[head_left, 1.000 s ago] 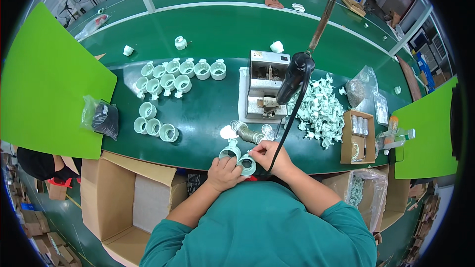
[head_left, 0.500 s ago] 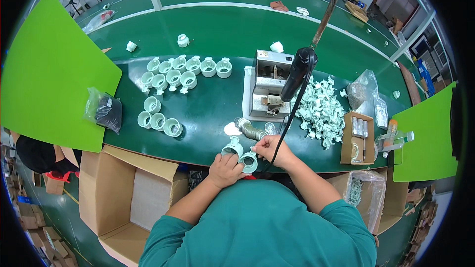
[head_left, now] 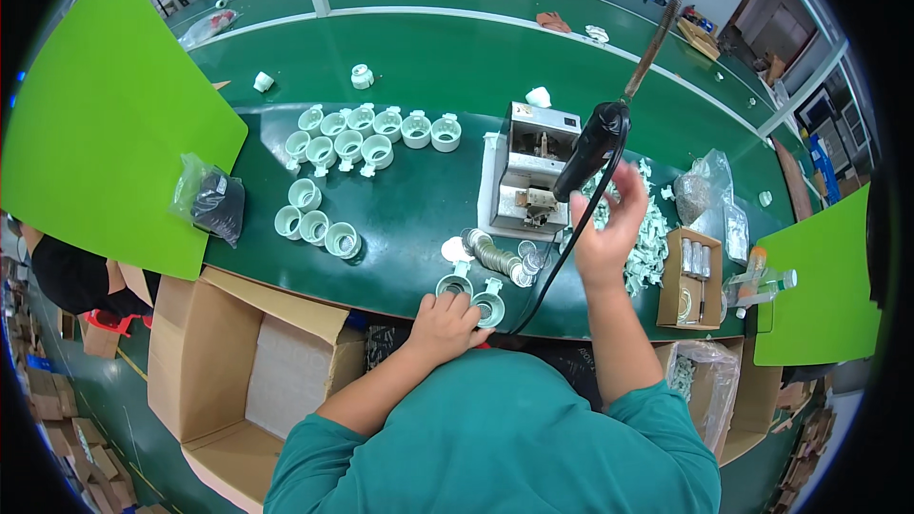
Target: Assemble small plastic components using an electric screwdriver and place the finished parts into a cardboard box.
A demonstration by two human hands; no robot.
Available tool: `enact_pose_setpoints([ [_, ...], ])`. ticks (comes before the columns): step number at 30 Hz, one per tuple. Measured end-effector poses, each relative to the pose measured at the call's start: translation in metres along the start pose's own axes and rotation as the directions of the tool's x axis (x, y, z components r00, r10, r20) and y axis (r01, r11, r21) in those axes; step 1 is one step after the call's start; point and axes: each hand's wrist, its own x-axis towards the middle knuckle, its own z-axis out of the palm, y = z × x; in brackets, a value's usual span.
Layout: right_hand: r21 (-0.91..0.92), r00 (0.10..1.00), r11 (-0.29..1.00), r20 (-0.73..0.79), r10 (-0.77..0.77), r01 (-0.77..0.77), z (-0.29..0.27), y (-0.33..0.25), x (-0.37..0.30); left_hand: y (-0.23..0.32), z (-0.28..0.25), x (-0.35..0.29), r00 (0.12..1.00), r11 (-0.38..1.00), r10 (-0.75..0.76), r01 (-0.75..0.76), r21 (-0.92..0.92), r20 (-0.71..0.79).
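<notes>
1. Do not disturb the open cups (head_left: 348,145) left of the metal machine (head_left: 529,166).
2. Steady the two tabbed cups (head_left: 489,305) front-left of the machine with the left hand (head_left: 444,327), fingers bent over; cannot tell if clamped.
3. Avoid the disc stack (head_left: 494,256) in front of the machine.
4. Position the right hand (head_left: 609,233), fingers apart, beside the black tool (head_left: 592,148) right of the machine, clear of the cable (head_left: 595,205).

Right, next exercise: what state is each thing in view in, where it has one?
Near mint cup: open-topped, partly covered
Left hand: fingers curled over that cup, grip unclear
Right hand: open, fingers spread
Rear cups: open-topped, in rows
Black corded tool: hanging; power unclear
Metal discs: overlapping in a row
Large cardboard box: open
Small cardboard box: open, partly filled
Green-capped bottle: closed
</notes>
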Motion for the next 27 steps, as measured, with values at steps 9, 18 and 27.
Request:
enact_pose_setpoints([
  [9,0.495,0.924,0.788,0.293,0.245,-0.366,0.017,-0.031,0.038,0.002,-0.005,0.006,1.0,1.0,-0.031,0.031,-0.001,-0.001],
  [18,0.546,0.9,0.736,0.386,0.204,-0.401,0.035,-0.006,0.015,0.004,-0.007,0.008,0.999,0.999,-0.037,0.037,-0.02,-0.023],
  [27,0.537,0.719,0.492,0.609,0.336,-0.685,0.027,-0.036,-0.005,0.002,-0.007,0.006,0.998,0.998,-0.06,0.06,-0.028,0.014],
])
